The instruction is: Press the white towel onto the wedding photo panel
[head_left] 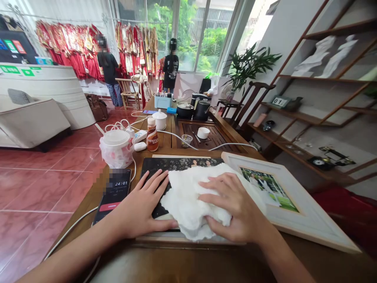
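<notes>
White cloth (185, 196) in right hand (237, 208), Nescafé bottle (152, 137), phone (116, 192) reading 24:01

White, soft, crumpled cloth (191, 200) — bunched up on top of a black picture (176, 162). Flat on the table (141, 267), that picture — speckled white, partly covered.

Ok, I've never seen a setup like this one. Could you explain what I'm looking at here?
There is no machine, only a person working bare-handed; the one picture comes from a camera worn on their head, looking forward and down. On the wooden table are a dark photo panel and, to its right, a framed wedding photo. The left hand lies spread on the panel; the right hand grips a bunched white cloth covering part of it. A smartphone lies at the left, and a Nescafé bottle stands beyond the panel.
</notes>
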The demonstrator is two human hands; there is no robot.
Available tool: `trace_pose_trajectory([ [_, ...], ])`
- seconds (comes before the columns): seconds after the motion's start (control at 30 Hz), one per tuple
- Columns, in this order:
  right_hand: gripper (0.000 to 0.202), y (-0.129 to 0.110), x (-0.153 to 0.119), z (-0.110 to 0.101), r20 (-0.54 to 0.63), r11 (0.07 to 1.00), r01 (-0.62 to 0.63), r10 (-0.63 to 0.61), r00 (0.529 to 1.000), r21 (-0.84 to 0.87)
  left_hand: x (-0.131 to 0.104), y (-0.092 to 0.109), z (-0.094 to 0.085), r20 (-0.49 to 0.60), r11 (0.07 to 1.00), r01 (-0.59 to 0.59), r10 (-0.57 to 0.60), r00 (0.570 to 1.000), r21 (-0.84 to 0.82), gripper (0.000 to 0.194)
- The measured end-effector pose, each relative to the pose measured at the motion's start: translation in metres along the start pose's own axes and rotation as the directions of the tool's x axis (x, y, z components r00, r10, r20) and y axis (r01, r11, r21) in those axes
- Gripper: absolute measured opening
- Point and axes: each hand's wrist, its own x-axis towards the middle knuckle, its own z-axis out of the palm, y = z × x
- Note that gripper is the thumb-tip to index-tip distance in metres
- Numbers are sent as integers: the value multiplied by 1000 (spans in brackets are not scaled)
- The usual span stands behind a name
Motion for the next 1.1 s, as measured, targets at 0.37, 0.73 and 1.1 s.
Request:
trace_pose_trajectory([
  [0.37, 23, 23, -9, -4, -39, 982, -39, 32, 999, -185, 2, 1, -1, 35, 1000, 24, -24, 999, -11, 99],
  [0.73, 28, 30, -12, -3, 6, 973, -86, 89, 996, -215, 2, 3, 1, 31, 999, 24, -23, 999, -21, 99],
  [1.1, 39, 17, -8, 2, 89, 993, 8, 2, 996, -118, 2, 5, 1, 24, 999, 15, -15, 1000, -29, 94],
])
